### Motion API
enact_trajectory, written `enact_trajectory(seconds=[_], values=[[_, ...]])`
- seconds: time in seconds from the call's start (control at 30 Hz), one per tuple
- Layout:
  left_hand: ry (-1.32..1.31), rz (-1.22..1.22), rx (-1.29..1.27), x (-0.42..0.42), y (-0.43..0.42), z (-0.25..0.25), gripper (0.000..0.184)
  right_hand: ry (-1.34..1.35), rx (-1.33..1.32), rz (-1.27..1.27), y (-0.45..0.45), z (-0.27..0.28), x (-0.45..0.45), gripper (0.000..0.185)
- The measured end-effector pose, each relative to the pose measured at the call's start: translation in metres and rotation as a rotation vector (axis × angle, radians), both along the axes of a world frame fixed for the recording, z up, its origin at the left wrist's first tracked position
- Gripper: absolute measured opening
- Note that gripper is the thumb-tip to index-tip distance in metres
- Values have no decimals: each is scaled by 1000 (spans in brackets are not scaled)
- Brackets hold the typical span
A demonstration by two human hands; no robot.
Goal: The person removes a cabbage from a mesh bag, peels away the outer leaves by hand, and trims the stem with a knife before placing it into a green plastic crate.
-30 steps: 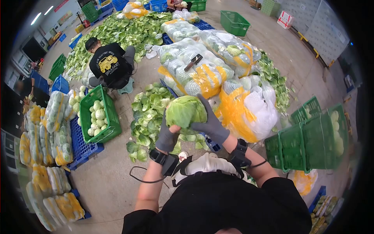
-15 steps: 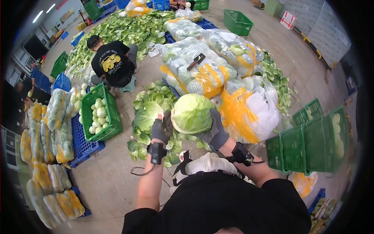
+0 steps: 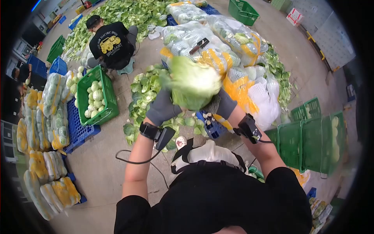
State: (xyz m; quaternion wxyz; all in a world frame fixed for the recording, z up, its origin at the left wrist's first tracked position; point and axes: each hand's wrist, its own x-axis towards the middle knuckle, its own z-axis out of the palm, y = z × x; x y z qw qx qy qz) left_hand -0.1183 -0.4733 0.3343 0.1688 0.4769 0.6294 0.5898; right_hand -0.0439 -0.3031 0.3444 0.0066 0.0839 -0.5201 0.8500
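A green cabbage (image 3: 194, 84), blurred by motion, is held up in front of me between my two hands. My left hand (image 3: 163, 107), in a grey glove, is against its lower left side. On the right, my right hand (image 3: 224, 104), also gloved, grips its lower right side. A leaf stands up from the top of the cabbage. The fingertips of both hands are largely hidden by it. Loose cabbage leaves (image 3: 140, 91) lie on the floor beyond and to the left, and bagged cabbages (image 3: 187, 37) are piled behind.
A green crate of cabbages (image 3: 111, 111) rests partly on a blue pallet (image 3: 78, 134) at left. A co-worker (image 3: 113, 45) sits beyond it. Green crates (image 3: 307, 144) stand at right. A dark tool (image 3: 199, 45) lies on the bags.
The cabbage has tilted, and a leaf now rises from it. My left hand has moved in against it. The view has shifted downward, and the surroundings appear higher.
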Motion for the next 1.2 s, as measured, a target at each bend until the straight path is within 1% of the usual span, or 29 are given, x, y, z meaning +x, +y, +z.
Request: enact_trajectory(seconds=[0.03,0.07,0.1,0.13,0.2,0.23,0.3,0.33,0.37,0.43,0.47,0.5,0.53,0.57,0.6,0.63,0.7,0.73,0.77,0.83,0.87,0.9,0.97,1.0,1.03,1.1,1.13,1.17,1.2], values=[[135,95,2,-4,-1,-17,47,-378,-622,66,6,15,24,51],[270,192,5,-5,-1,-27,31,-489,-586,-89,-1,21,23,53],[277,269,32,-6,0,-37,30,-596,-548,-247,-8,22,22,56],[200,322,66,-6,0,-46,30,-601,-548,-249,-10,17,23,56],[-75,358,153,-4,-2,-49,28,-278,-322,-237,-14,0,22,62],[-239,350,204,-5,-4,-48,28,-276,-319,-232,-15,-5,22,62],[-545,310,299,-3,-11,-43,26,-248,-221,-263,-16,-13,25,65],[-634,309,316,-4,-13,-43,26,-272,-350,-217,-18,-20,26,64],[-701,314,318,-6,-14,-45,25,-270,-347,-213,-21,-21,28,64],[-748,363,293,-19,-10,-54,24,-440,-644,-165,-29,-22,28,63],[-738,365,296,-28,-11,-63,24,-499,-612,-215,-32,-31,25,58],[-1096,373,267,-40,-11,-72,21,-490,-616,-212,-35,-33,19,58],[-1455,370,223,-52,-13,-81,21,-398,-809,-110,-39,-35,13,57],[-1751,554,470,-61,-12,-77,24,-300,-996,-8,-42,-38,9,55],[-1675,446,469,-73,-18,-102,28,-228,-942,-51,-52,-42,3,65],[-1598,337,466,-85,-23,-127,33,-215,-941,-61,-55,-36,-7,65],[-1645,166,306,-91,-23,-87,49,-345,-855,-188,-60,-24,-20,61],[-1739,26,197,-97,-25,-88,65,-370,-949,-187,-62,-24,-22,61],[-1737,9,187,-91,-22,-77,65,-358,-947,-200,-62,-23,-25,61],[-836,274,75,-62,-17,-34,78,-430,-755,-262,-62,-25,-32,67],[-268,301,139,-59,-13,-20,76,-438,-691,-251,-60,-34,-33,69],[-274,298,134,-61,-15,-6,76,-444,-695,-257,-59,-36,-31,69],[69,2,-87,-74,-19,16,71,-424,-762,-120,-51,-37,-29,65],[-198,-32,-2,-78,-21,17,61,-476,-695,-93,-42,-39,-24,63],[-197,-31,3,-80,-21,16,61,-474,-690,-93,-40,-40,-25,63],[-771,-108,123,-78,-23,18,57,-255,117,-420,-42,-34,-26,63],[-786,-28,132,-71,-18,19,43,-149,-158,-322,-49,-30,-27,61],[-780,-36,131,-69,-16,19,43,-142,-158,-329,-50,-30,-29,61],[-686,23,141,-69,-13,17,38,-171,-223,-310,-50,-31,-31,60]])
